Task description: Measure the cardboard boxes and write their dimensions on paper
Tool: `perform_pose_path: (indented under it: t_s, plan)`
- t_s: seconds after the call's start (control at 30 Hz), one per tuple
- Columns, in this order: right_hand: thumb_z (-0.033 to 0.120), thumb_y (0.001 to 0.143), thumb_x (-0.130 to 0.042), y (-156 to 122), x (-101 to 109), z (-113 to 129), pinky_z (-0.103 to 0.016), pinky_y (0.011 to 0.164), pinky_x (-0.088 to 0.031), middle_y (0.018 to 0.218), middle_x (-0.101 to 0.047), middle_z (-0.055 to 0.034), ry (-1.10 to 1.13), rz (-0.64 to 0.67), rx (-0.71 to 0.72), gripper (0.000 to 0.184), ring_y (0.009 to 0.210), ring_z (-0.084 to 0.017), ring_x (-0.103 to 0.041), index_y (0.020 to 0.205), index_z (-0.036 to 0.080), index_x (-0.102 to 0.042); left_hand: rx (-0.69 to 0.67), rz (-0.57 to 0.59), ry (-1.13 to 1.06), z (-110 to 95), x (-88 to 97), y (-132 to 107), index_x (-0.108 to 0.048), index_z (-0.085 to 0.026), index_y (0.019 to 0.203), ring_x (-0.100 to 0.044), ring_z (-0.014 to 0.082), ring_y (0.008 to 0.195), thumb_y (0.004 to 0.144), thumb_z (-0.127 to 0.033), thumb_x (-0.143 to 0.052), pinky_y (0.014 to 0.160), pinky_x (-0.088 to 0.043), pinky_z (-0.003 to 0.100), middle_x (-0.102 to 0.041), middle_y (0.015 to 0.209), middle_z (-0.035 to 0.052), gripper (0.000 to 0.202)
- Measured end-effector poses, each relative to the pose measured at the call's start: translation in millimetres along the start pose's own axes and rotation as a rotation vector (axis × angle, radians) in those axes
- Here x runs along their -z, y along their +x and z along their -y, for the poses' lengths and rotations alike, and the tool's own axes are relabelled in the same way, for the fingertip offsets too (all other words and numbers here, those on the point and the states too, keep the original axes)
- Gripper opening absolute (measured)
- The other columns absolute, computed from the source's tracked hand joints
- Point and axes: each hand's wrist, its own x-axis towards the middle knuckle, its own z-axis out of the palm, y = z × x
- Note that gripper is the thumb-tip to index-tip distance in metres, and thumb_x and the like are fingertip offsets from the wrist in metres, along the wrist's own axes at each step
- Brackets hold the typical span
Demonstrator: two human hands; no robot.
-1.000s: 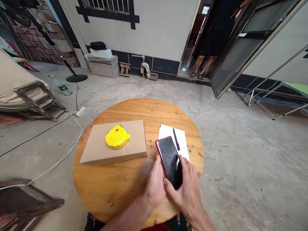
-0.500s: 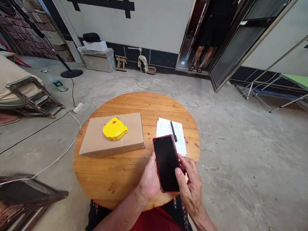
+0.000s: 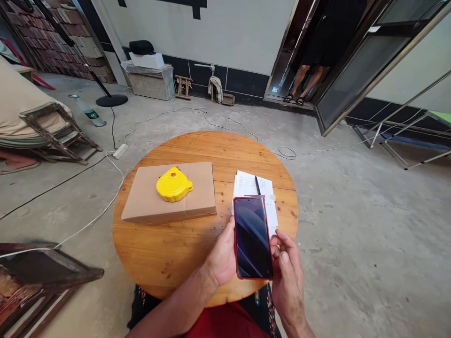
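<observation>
The phone point(image 3: 253, 239) lay between my two hands, above the near right part of the round table point(image 3: 165, 260), with its dark screen turned up toward me. My left hand point(image 3: 222, 258) gripped it along the left edge, the thumb reaching up that side of the red cover and the palm at its lower left. My right hand point(image 3: 289, 270) was just beside the opposite edge, fingers loosely bent and thumb raised; I cannot tell whether its fingertips touched the cover. The top of the phone hid part of the paper point(image 3: 246, 182) beyond it, where a black pen point(image 3: 257, 184) rested at a slant. Well to the left of both hands sat a cardboard box point(image 3: 141, 199), with a yellow case point(image 3: 174, 185) on top, its red dot showing.
</observation>
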Motion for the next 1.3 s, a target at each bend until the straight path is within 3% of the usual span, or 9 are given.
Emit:
perform_pose_path:
  t_s: [0.13,0.27,0.33,0.57,0.8,0.97,1.13,1.3]
  plan:
    - [0.05,0.088,-0.065,-8.8,14.7,-8.3,-0.028,0.067,-0.052,0.101,-0.07,-0.0073,0.051,0.048,-0.159,0.037,0.083,-0.02,-0.065,0.113,0.024,-0.068,0.009,-0.049,0.04,1.9,7.8,-0.4,-0.073,-0.011,0.106,-0.072,0.0256,0.089,0.102,-0.053,-0.031,0.098,-0.048,0.045,-0.076,0.098,0.0143,0.06]
    - [0.055,0.093,-0.054,-20.9,28.8,-8.6,-0.029,0.053,-0.045,0.066,-0.068,-0.0044,0.044,0.223,-0.265,0.043,0.057,-0.019,-0.058,0.114,0.021,-0.069,0.095,-0.003,0.077,4.3,13.1,0.6,-0.072,-0.011,0.101,-0.071,0.0256,0.074,0.099,-0.062,-0.03,0.087,-0.052,0.046,-0.075,0.086,0.0135,0.066]
    - [0.057,0.094,-0.05,-25.5,32.2,-7.0,-0.03,0.053,-0.043,0.06,-0.066,-0.0037,0.039,0.274,-0.285,0.047,0.053,-0.019,-0.055,0.118,0.02,-0.068,0.094,-0.003,0.084,4.2,12.1,1.8,-0.072,-0.01,0.1,-0.07,0.0247,0.074,0.099,-0.061,-0.029,0.085,-0.052,0.043,-0.075,0.087,0.0137,0.067]
    - [0.058,0.092,-0.054,-30.5,30.7,-0.8,-0.031,0.055,-0.043,0.063,-0.067,-0.0045,0.038,0.266,-0.326,0.048,0.054,-0.019,-0.055,0.119,0.02,-0.068,0.041,-0.073,0.128,2.3,4.3,6.0,-0.07,-0.011,0.109,-0.069,0.0217,0.084,0.102,-0.056,-0.025,0.084,-0.049,0.034,-0.074,0.097,0.0133,0.064]
    - [0.051,0.095,-0.052,-28.2,33.6,-6.6,-0.03,0.054,-0.043,0.064,-0.068,-0.0055,0.078,0.318,-0.297,0.043,0.055,-0.017,-0.056,0.119,0.019,-0.068,0.032,-0.059,0.133,2.0,7.1,7.6,-0.071,-0.011,0.105,-0.068,0.0229,0.08,0.102,-0.056,-0.024,0.08,-0.048,0.036,-0.074,0.093,0.0132,0.065]
    - [0.05,0.095,-0.052,-24.8,35.2,-4.1,-0.032,0.055,-0.045,0.065,-0.069,-0.0063,0.049,0.36,-0.283,0.043,0.056,-0.019,-0.058,0.121,0.019,-0.068,0.033,-0.074,0.1,0.4,5.8,8.3,-0.071,-0.011,0.108,-0.068,0.023,0.084,0.102,-0.055,-0.03,0.085,-0.047,0.037,-0.074,0.097,0.0127,0.06]
    - [0.048,0.095,-0.054,-26.7,33.7,-0.5,-0.029,0.053,-0.045,0.067,-0.07,-0.0055,0.035,0.369,-0.292,0.04,0.053,-0.016,-0.058,0.122,0.021,-0.067,0.065,-0.036,0.091,-1.9,5.3,8.3,-0.071,-0.011,0.108,-0.068,0.0233,0.083,0.101,-0.058,-0.029,0.085,-0.047,0.037,-0.074,0.095,0.0131,0.063]
    - [0.045,0.095,-0.056,-23.1,35.4,4.5,-0.032,0.061,-0.051,0.084,-0.075,-0.0087,0.008,0.398,-0.278,0.037,0.057,-0.017,-0.064,0.123,0.022,-0.065,0.14,0.026,0.086,-4.5,4.8,10.7,-0.07,-0.01,0.107,-0.068,0.0234,0.075,0.097,-0.065,-0.032,0.076,-0.049,0.036,-0.074,0.093,0.0134,0.067]
